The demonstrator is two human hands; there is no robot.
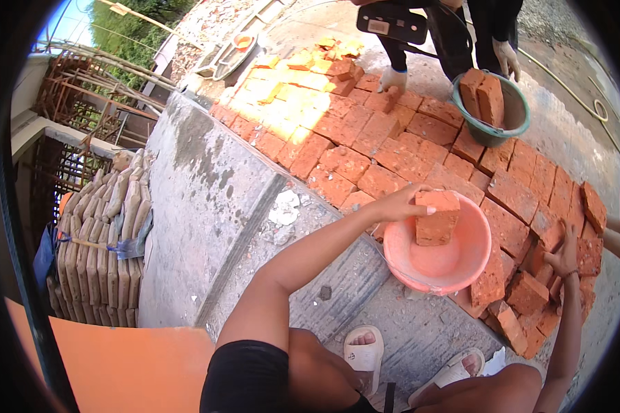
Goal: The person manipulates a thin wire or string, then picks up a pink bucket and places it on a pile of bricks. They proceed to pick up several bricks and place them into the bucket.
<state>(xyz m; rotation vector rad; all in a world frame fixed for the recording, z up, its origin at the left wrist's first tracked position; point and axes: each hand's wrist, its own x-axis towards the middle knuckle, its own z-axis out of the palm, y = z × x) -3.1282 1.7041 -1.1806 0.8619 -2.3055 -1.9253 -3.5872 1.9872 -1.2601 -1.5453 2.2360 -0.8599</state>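
Note:
My left hand (407,204) grips an orange-red clay brick (436,222) over a pink-orange plastic bucket (475,253). The brick's lower end is inside the bucket; whether it rests on the bottom I cannot tell. The bucket stands at the near edge of a wide stack of bricks (351,129). To the right, my right hand (562,255) reaches into the loose bricks at the stack's end, fingers spread against a brick (547,227). The fingertips are partly hidden, so a firm hold does not show.
Across the stack, a co-worker's gloved hand (392,80) touches a brick beside a green bucket (522,124) holding two bricks. Cement bags (98,258) are piled at left with a shovel (129,249). Loose bricks (511,322) lie tilted near my feet. A hose (558,75) runs at upper right.

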